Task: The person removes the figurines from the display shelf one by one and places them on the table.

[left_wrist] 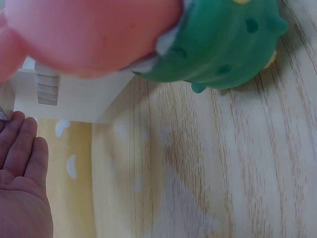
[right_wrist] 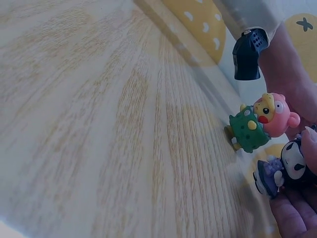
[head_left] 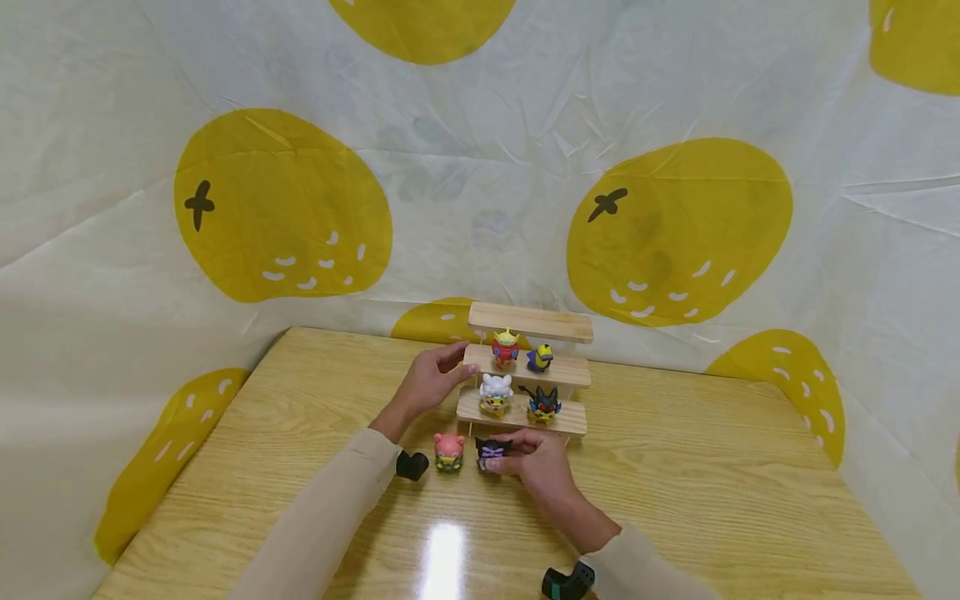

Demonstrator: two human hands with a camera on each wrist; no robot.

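Observation:
In the head view my right hand (head_left: 546, 467) pinches a small figurine with a black hood and purple bow (head_left: 491, 452) in front of the stand. The right wrist view shows its white face and purple dress (right_wrist: 271, 171) between thumb and fingers. A pink-hooded figurine with a green body (head_left: 449, 452) stands on the table just left of it. My left hand (head_left: 435, 379) holds the left end of the middle tier of a wooden three-tier display stand (head_left: 573, 372), thumb at the front. In the left wrist view the left fingers (left_wrist: 37, 161) reach the stand's side; the thumb is hidden.
On the middle tier stand a red figurine (head_left: 506, 350) and a blue-and-yellow one (head_left: 539, 358). The lowest tier bears a white-hooded figurine (head_left: 496, 395) and a black-eared one (head_left: 543, 406). A lemon-patterned cloth (head_left: 480, 225) hangs behind the wooden table (head_left: 712, 483).

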